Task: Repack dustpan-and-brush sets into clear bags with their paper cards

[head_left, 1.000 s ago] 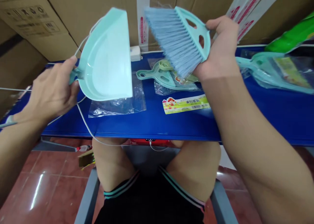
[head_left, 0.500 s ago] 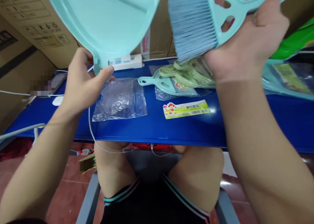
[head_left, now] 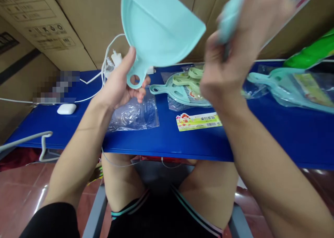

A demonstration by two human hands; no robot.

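Observation:
My left hand (head_left: 120,81) grips the ringed handle of a light turquoise dustpan (head_left: 159,26), raised above the blue table (head_left: 167,140) with its wide mouth tilted up and to the right. My right hand (head_left: 240,47) is lifted just right of the pan and smeared by motion. It is closed round a turquoise brush (head_left: 231,14), of which only a blurred part of the handle shows; the bristles are hidden. An empty clear plastic bag (head_left: 135,114) lies on the table under my left hand. A printed paper label (head_left: 199,121) lies under my right wrist.
Bagged green and turquoise brush sets (head_left: 186,87) lie at the table's back, more packed sets (head_left: 294,87) at the right. A white charger and cable (head_left: 112,60), a white earbud case (head_left: 66,108) and cardboard boxes (head_left: 78,26) stand behind. My knees sit under the table edge.
The dustpan has swung right and turned so its handle points down. My right hand has twisted the brush upward, so the bristles are out of sight. The view shifted slightly.

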